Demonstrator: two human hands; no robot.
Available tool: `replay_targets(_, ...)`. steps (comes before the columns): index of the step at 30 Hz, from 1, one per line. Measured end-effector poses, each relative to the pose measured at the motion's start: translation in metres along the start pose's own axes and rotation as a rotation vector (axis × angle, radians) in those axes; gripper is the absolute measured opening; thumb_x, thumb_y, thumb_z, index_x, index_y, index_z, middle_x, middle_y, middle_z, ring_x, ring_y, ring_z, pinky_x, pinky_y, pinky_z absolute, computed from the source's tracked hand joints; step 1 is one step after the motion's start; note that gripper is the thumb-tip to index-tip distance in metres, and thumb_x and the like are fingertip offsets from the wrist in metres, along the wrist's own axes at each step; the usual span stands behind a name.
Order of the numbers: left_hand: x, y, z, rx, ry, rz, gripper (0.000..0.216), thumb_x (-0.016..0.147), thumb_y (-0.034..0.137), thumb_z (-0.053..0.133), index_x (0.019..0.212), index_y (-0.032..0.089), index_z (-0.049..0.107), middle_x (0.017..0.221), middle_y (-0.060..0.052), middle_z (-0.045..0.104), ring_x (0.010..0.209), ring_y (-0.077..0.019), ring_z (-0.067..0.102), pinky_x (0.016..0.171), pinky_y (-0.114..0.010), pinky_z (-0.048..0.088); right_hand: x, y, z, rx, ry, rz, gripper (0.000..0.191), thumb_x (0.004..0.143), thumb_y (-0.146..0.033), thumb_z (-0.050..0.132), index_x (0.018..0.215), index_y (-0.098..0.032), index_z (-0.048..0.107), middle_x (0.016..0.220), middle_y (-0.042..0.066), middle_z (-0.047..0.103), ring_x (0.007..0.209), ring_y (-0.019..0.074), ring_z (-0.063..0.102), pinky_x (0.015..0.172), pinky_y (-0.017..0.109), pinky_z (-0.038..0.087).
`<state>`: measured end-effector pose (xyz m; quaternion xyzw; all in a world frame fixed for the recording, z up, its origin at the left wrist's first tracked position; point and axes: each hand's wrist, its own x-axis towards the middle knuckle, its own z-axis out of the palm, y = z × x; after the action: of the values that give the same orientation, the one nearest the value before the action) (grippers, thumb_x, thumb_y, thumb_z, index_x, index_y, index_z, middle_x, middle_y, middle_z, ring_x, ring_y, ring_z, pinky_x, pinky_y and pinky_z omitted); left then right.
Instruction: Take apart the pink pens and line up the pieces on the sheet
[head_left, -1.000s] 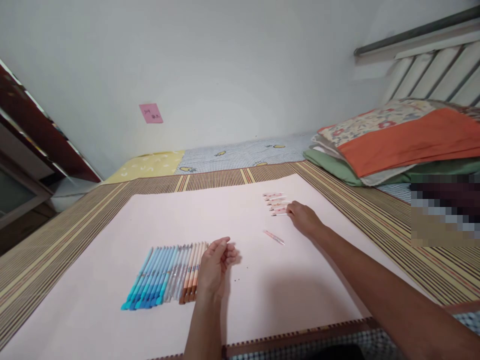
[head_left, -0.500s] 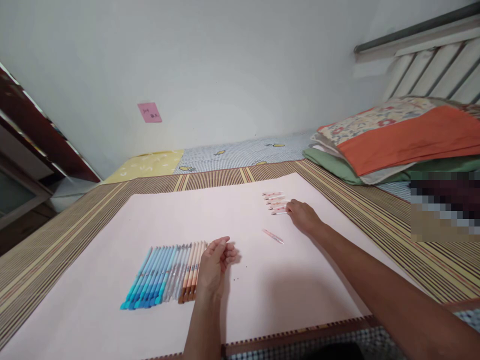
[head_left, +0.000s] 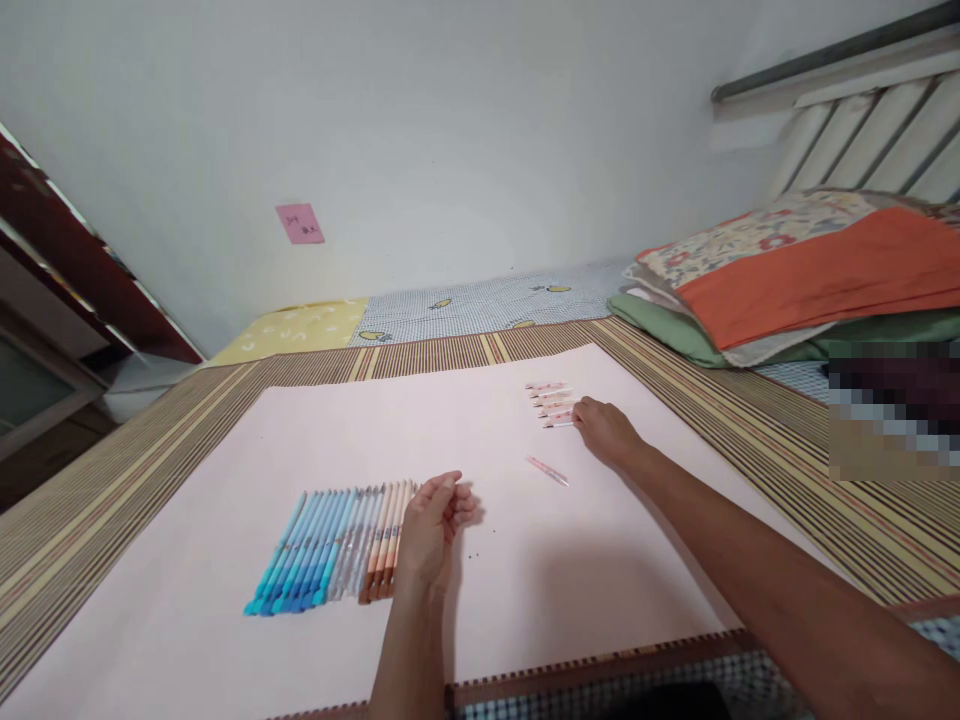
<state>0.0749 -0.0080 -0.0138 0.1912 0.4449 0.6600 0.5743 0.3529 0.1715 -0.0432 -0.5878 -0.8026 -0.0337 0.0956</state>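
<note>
A row of pens (head_left: pixel 330 548), blue ones at the left and orange ones at the right, lies side by side on a pale pink sheet (head_left: pixel 465 600). My left hand (head_left: pixel 431 530) rests on its edge against the row's right end, fingers curled loosely with nothing visible in them. Farther right, my right hand (head_left: pixel 606 430) lies palm down with its fingertips on a small row of pink pens (head_left: pixel 551 402). A single pink pen (head_left: pixel 547 471) lies alone between the two hands.
The sheet covers a striped woven mat (head_left: pixel 810 470) on a bed. Folded bedding and an orange pillow (head_left: pixel 795 275) are stacked at the right by a slatted headboard (head_left: pixel 862 140). A pink note (head_left: pixel 300 223) sticks to the white wall. A dark wooden cabinet (head_left: pixel 52 280) stands at the left.
</note>
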Motion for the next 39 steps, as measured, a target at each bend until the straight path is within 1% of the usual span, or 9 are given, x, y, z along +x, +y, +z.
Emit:
replay_targets(6, 0.0, -0.001, 0.0, 0.008, 0.014, 0.001, 0.035, 0.068, 0.026, 0.085, 0.094, 0.01, 0.068, 0.068, -0.003, 0.071, 0.058, -0.0102, 0.064, 0.055, -0.019, 0.053, 0.001, -0.001, -0.001, 0.013, 0.007, 0.016, 0.022, 0.094, -0.011, 0.045, 0.086, -0.017, 0.064, 0.096, 0.009, 0.066, 0.075, 0.0186, 0.058, 0.067, 0.032, 0.031)
replay_targets(14, 0.002, -0.003, -0.003, 0.007, -0.005, 0.006, 0.036, 0.067, 0.028, 0.086, 0.094, 0.01, 0.069, 0.069, -0.002, 0.071, 0.058, -0.0101, 0.065, 0.055, -0.019, 0.053, -0.001, -0.005, -0.003, 0.067, 0.054, 0.034, 0.02, 0.093, -0.013, 0.046, 0.083, -0.016, 0.063, 0.096, 0.012, 0.067, 0.076, 0.0201, 0.059, 0.069, 0.032, 0.032)
replay_targets(19, 0.002, -0.001, -0.002, 0.002, 0.007, 0.005, 0.033, 0.069, 0.026, 0.084, 0.093, 0.01, 0.069, 0.07, -0.003, 0.071, 0.059, -0.0105, 0.065, 0.056, -0.019, 0.054, -0.012, -0.013, -0.009, 0.174, 0.094, 0.065, 0.019, 0.091, -0.015, 0.045, 0.082, -0.019, 0.061, 0.095, 0.007, 0.068, 0.073, 0.0164, 0.059, 0.066, 0.028, 0.035)
replay_targets(21, 0.002, -0.001, -0.002, 0.005, 0.011, 0.006, 0.032, 0.07, 0.026, 0.084, 0.094, 0.01, 0.069, 0.07, -0.003, 0.071, 0.059, -0.0106, 0.065, 0.056, -0.02, 0.055, -0.022, -0.021, -0.013, 0.297, 0.071, 0.045, 0.017, 0.089, -0.018, 0.048, 0.078, -0.021, 0.061, 0.089, 0.003, 0.069, 0.074, 0.0153, 0.06, 0.066, 0.026, 0.038)
replay_targets(25, 0.0, -0.001, -0.001, -0.006, 0.011, 0.003, 0.031, 0.07, 0.024, 0.084, 0.093, 0.01, 0.069, 0.068, -0.003, 0.071, 0.057, -0.0101, 0.064, 0.054, -0.019, 0.054, -0.045, -0.043, -0.02, 0.566, -0.068, 0.004, 0.01, 0.082, -0.029, 0.059, 0.077, -0.022, 0.063, 0.08, 0.0, 0.067, 0.074, 0.0168, 0.059, 0.064, 0.026, 0.038)
replay_targets(28, 0.0, 0.0, -0.001, -0.012, 0.012, -0.005, 0.028, 0.071, 0.023, 0.083, 0.092, 0.01, 0.069, 0.068, -0.003, 0.07, 0.057, -0.0101, 0.065, 0.054, -0.019, 0.054, -0.058, -0.059, -0.025, 0.551, -0.134, 0.005, 0.01, 0.077, -0.031, 0.067, 0.081, -0.022, 0.065, 0.086, 0.002, 0.066, 0.077, 0.0175, 0.058, 0.066, 0.026, 0.037)
replay_targets(31, 0.001, 0.001, -0.002, -0.011, 0.009, -0.004, 0.026, 0.072, 0.023, 0.082, 0.092, 0.01, 0.07, 0.068, -0.003, 0.071, 0.058, -0.0102, 0.065, 0.054, -0.019, 0.054, -0.066, -0.068, -0.026, 0.533, -0.147, -0.002, 0.003, 0.078, -0.023, 0.064, 0.079, -0.021, 0.062, 0.088, 0.003, 0.064, 0.078, 0.0165, 0.056, 0.067, 0.026, 0.036)
replay_targets(35, 0.002, 0.002, -0.004, -0.012, 0.008, 0.007, 0.025, 0.073, 0.023, 0.082, 0.091, 0.011, 0.07, 0.069, -0.003, 0.071, 0.058, -0.0101, 0.065, 0.055, -0.018, 0.054, -0.069, -0.063, -0.022, 0.51, -0.092, 0.008, 0.008, 0.079, -0.016, 0.055, 0.074, -0.021, 0.057, 0.086, 0.002, 0.062, 0.074, 0.015, 0.055, 0.065, 0.025, 0.035)
replay_targets(39, 0.002, 0.001, -0.005, -0.022, 0.0, 0.005, 0.026, 0.073, 0.023, 0.082, 0.092, 0.011, 0.069, 0.069, -0.003, 0.071, 0.058, -0.01, 0.065, 0.054, -0.018, 0.054, -0.06, -0.035, -0.015, 0.463, -0.015, 0.05, 0.008, 0.077, -0.015, 0.056, 0.072, -0.022, 0.055, 0.082, 0.001, 0.063, 0.073, 0.0152, 0.055, 0.065, 0.026, 0.034)
